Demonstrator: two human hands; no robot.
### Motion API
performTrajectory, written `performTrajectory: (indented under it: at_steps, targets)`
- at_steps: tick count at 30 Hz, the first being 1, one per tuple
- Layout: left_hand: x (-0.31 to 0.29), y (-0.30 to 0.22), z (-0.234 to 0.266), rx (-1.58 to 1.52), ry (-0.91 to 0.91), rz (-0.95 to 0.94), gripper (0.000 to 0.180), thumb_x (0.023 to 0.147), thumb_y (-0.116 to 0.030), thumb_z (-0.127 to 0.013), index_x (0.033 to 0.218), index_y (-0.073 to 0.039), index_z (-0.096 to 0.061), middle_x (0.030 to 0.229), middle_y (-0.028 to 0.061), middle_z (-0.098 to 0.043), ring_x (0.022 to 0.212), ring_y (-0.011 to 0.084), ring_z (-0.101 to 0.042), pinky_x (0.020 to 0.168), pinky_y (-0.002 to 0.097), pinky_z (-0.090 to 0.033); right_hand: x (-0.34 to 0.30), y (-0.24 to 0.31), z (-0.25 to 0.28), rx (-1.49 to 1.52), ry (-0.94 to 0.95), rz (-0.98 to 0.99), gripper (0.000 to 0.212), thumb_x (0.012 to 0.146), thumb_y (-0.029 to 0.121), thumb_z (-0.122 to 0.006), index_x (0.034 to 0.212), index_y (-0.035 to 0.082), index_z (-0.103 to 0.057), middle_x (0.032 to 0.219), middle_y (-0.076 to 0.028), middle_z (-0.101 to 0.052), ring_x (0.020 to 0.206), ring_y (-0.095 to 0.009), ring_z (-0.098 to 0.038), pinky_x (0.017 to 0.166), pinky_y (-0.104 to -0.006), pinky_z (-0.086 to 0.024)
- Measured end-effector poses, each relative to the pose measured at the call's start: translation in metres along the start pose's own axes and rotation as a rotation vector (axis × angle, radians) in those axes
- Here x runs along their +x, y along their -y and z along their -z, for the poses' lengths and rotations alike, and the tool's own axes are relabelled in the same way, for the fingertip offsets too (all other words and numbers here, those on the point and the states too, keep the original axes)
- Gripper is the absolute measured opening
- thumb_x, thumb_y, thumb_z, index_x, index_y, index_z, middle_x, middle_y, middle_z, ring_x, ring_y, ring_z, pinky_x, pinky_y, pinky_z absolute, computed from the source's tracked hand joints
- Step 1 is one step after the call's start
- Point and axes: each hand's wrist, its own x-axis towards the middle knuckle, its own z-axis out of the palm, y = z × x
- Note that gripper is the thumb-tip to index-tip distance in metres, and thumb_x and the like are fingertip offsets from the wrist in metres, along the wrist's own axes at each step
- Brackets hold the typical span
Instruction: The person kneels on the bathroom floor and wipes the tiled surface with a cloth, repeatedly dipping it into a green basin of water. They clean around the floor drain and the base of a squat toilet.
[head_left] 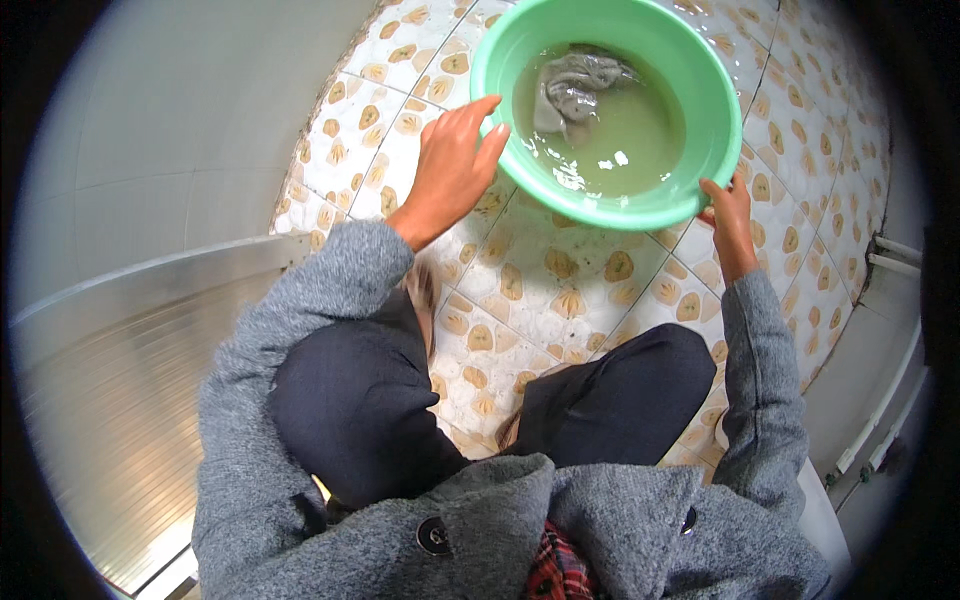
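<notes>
A light green basin (620,213) holds cloudy, yellowish-green water and a wet grey cloth (575,90). The cloth is bunched up toward the back of the basin, partly under the water. At the basin's near right edge, my right hand (733,215) grips the rim, thumb on top and the other fingers mostly hidden below. My left hand (455,168) is at the left side of the rim, fingers apart and fingertips at its edge; whether they touch it I cannot tell.
Tiled floor (560,290) with a tan shell-and-stone pattern lies under the basin. My bent knees (350,410) are close in front. A pale wall and ribbed panel (130,400) stand at left; white pipes (885,420) run along the right wall.
</notes>
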Motion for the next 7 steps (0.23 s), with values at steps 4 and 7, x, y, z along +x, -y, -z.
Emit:
performTrajectory:
  at_steps: [4, 7]
  targets:
    - [-0.03, 0.048, -0.007, 0.018, 0.078, -0.06, 0.037, 0.092, -0.018, -0.056, 0.125, -0.002, -0.053, 0.126, 0.021, -0.055, 0.119, 0.033, -0.05, 0.101, 0.0423, -0.038, -0.02, -0.012, 0.024, -0.048, 0.007, 0.015, 0.052, 0.082, 0.01, -0.063, 0.129, -0.001, -0.045, 0.104, -0.013, -0.058, 0.086, -0.022, -0.065, 0.061, -0.036, -0.06]
    - [-0.031, 0.062, -0.029, 0.025, 0.208, -0.138, 0.039, 0.093, -0.021, -0.057, 0.127, -0.003, -0.052, 0.136, 0.0193, -0.047, 0.124, 0.0331, -0.046, 0.104, 0.0427, -0.036, -0.029, -0.023, 0.055, -0.047, 0.051, -0.018, 0.057, 0.081, 0.013, -0.064, 0.133, 0.004, -0.044, 0.115, -0.015, -0.058, 0.094, -0.025, -0.066, 0.061, -0.0348, -0.059]
